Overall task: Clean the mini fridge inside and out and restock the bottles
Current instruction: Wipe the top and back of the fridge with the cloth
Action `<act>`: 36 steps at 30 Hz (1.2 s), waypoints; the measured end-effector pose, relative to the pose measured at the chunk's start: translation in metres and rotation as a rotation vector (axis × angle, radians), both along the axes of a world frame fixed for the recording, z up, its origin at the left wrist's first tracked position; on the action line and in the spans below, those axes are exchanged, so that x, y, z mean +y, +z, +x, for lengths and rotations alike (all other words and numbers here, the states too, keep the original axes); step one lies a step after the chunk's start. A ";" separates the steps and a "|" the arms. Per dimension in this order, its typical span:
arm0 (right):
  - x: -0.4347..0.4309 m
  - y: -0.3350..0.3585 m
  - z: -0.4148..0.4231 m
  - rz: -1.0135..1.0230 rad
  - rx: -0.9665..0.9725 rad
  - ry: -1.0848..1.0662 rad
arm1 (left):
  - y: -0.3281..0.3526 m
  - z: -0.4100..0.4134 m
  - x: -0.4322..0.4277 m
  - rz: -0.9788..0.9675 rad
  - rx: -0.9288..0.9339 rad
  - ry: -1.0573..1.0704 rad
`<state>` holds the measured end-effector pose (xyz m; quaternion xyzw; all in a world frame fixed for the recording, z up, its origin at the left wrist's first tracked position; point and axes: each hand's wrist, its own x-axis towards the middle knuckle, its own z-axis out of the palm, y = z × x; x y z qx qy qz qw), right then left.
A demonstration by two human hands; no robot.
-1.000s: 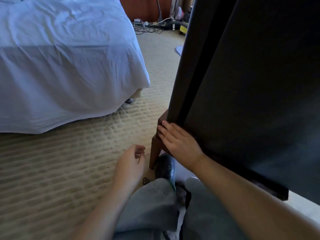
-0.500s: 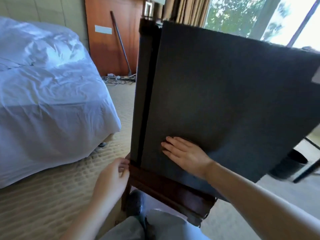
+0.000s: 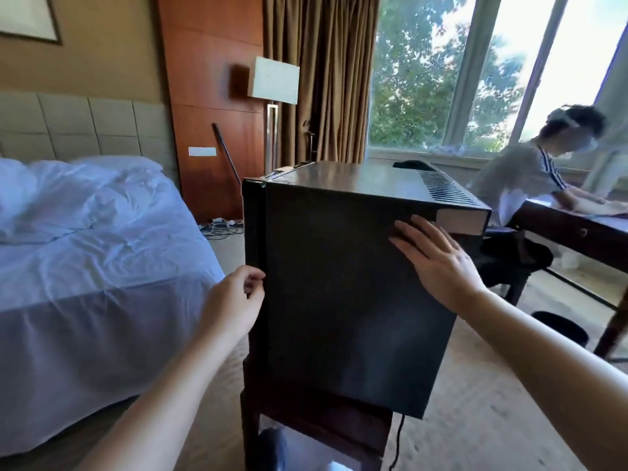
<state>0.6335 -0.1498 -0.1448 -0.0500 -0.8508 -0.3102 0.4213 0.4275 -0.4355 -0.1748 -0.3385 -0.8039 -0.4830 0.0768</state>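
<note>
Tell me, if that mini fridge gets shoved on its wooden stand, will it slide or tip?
Probably stiff and heavy: the mini fridge is a rigid box. Its smooth sides, where the right hand lies flat, offer no grip, so it may slide. It seems to overhang the wooden stand, so a hard push might tip it.

A hotel bedroom: white-sheeted bed (image 3: 85, 239), padded headboard (image 3: 78, 124), floor lamp (image 3: 273, 81), curtains (image 3: 323, 76).
</note>
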 end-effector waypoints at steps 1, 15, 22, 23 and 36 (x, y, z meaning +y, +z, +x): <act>0.005 -0.011 0.012 0.007 -0.043 0.001 | 0.003 0.001 -0.002 -0.015 0.010 -0.002; 0.007 0.046 0.025 -0.118 0.128 0.027 | 0.063 0.007 0.027 -0.096 0.196 -0.085; -0.052 0.054 -0.099 -0.285 0.166 0.068 | 0.078 -0.005 0.049 -0.106 0.291 -0.133; -0.063 0.054 -0.119 -0.319 0.169 0.084 | 0.080 -0.008 0.047 -0.105 0.296 -0.125; -0.055 0.058 -0.112 -0.310 0.171 0.124 | 0.100 0.000 0.070 -0.024 0.363 -0.087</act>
